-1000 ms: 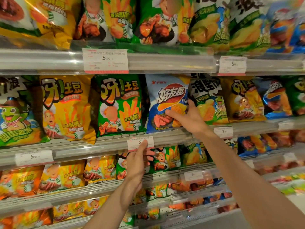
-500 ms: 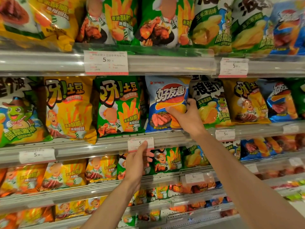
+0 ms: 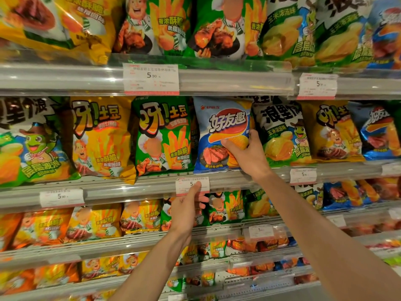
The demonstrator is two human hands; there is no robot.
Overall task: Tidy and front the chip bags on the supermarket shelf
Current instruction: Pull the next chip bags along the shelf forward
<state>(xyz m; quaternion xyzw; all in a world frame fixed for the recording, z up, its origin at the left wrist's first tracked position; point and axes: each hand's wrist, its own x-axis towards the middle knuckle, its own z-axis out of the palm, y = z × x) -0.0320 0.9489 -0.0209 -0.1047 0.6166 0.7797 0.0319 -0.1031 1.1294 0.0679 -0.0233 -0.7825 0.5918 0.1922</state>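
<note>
Supermarket shelves packed with chips: my right hand clamps the blue steak-flavour chip bag, while below it my left hand pinches a price tag.

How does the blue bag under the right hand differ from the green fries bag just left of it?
The blue bag pictures ridged chips and steak; the green bag pictures fries and a chef. The right hand grips the blue bag's lower right edge; no hand touches the green bag. Both stand upright, facing forward, on the middle shelf.
</note>
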